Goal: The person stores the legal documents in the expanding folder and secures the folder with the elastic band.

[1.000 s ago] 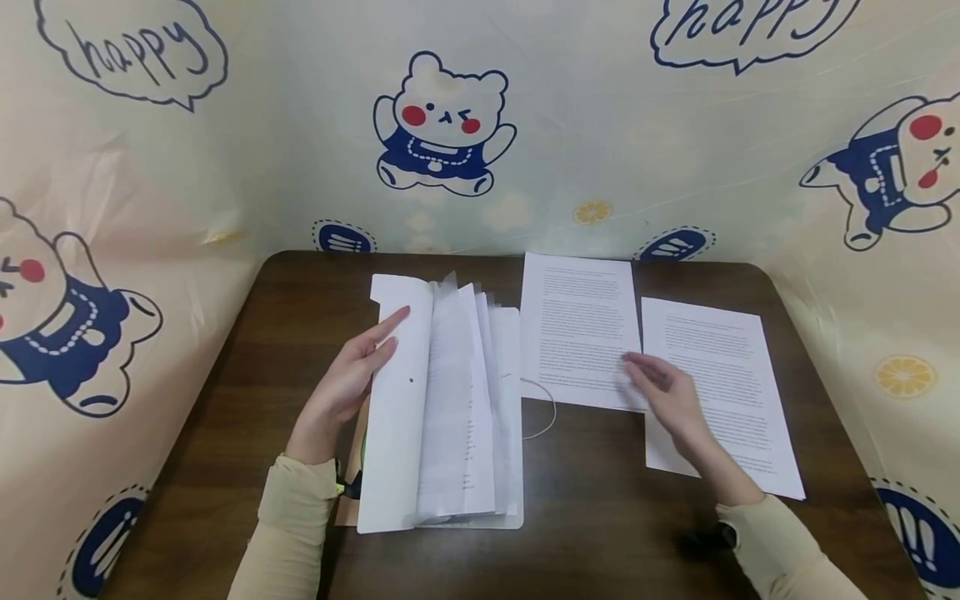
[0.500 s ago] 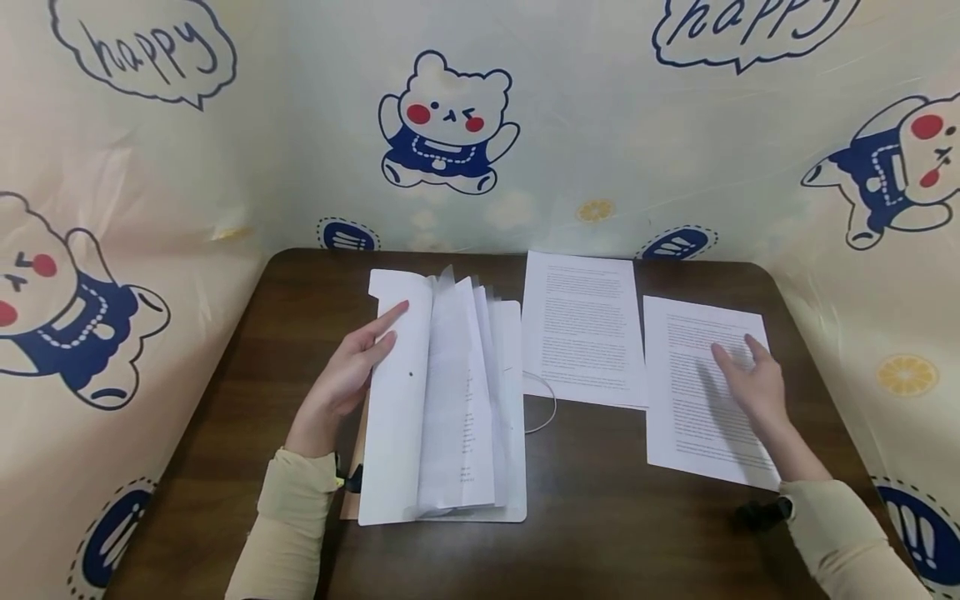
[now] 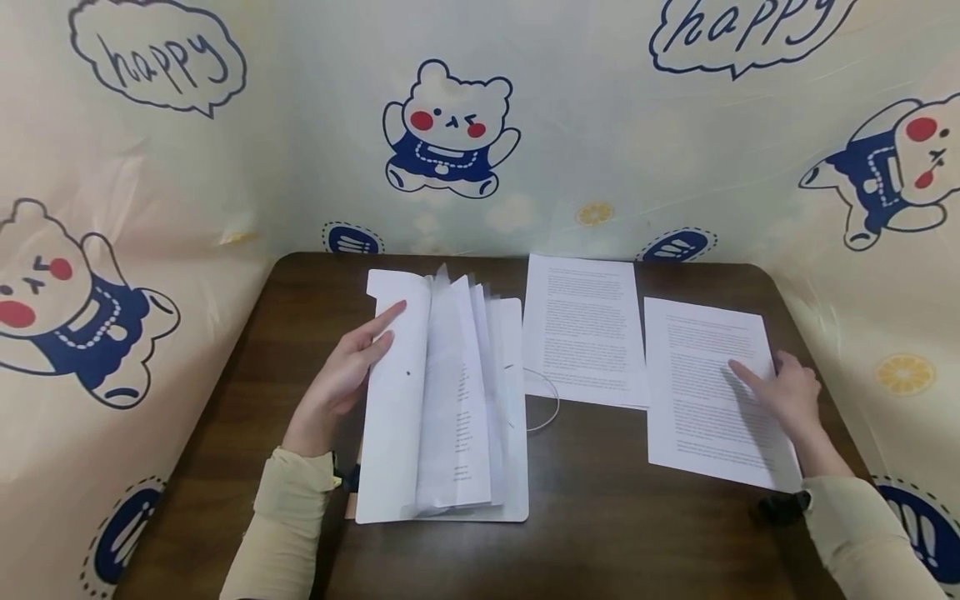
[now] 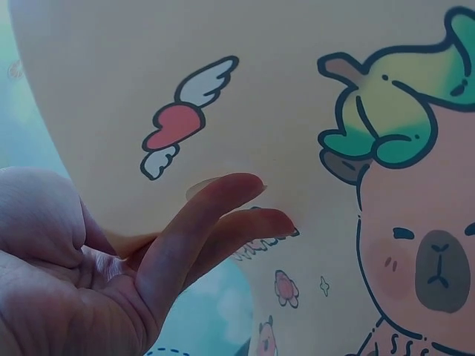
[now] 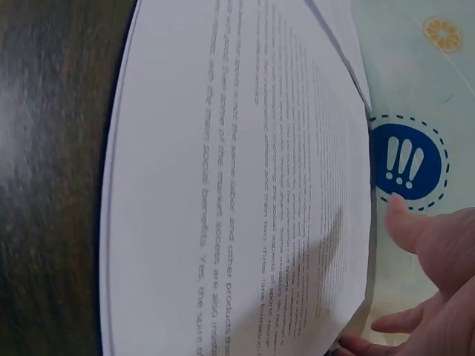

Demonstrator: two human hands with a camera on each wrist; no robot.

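Observation:
My left hand (image 3: 337,371) grips the raised cover (image 3: 390,433) of a white file folder, thumb and index finger lying on its inner face. The left wrist view shows other fingers (image 4: 223,222) behind it, against the outer side printed with a capybara and a winged heart. Clear sleeves with papers (image 3: 453,417) fan out inside the folder. At the right edge of a printed sheet (image 3: 697,392) is my right hand (image 3: 787,396), thumb spread over the page. In the right wrist view, its lower fingertips (image 5: 349,345) are right at the paper's edge.
Another printed sheet (image 3: 585,325) lies at the back of the brown table (image 3: 600,517), between folder and right-hand sheet. A thin elastic cord (image 3: 557,408) loops out from the folder's right side. A cartoon-printed curtain (image 3: 585,142) encloses the table's back and sides.
My right hand has moved right, from between the two printed sheets across to the outer edge of the right one. The left hand has stayed on the folder's cover.

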